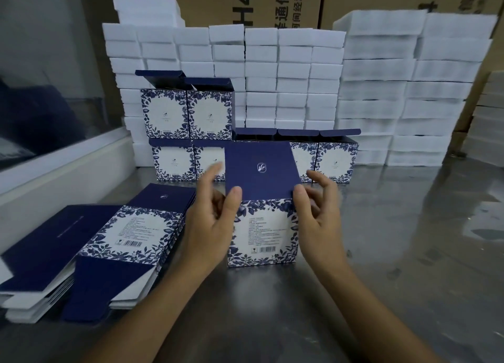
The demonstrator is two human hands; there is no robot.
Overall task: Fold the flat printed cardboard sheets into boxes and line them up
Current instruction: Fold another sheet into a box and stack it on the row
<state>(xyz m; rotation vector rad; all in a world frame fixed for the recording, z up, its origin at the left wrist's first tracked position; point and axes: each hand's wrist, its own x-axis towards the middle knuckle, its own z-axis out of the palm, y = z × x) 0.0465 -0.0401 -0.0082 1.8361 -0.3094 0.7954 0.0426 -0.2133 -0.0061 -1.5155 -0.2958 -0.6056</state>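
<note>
A blue-and-white floral box (263, 233) stands upright on the steel table (381, 253) in front of me, its navy lid flap (261, 169) raised. My left hand (215, 223) is at the box's left side, thumb pressing the flap's lower left corner. My right hand (317, 212) is at the right side, thumb on the lower right corner, fingers loosely spread off the box. A stack of flat printed sheets (131, 234) lies to the left. Folded boxes (336, 161) stand in a row behind, two more boxes (188, 114) stacked on top.
A second pile of flat navy sheets (41, 253) lies at the far left near the table edge. Tall stacks of white foam blocks (294, 82) wall off the back, with brown cartons (272, 3) behind. A white ledge (62, 172) runs along the left.
</note>
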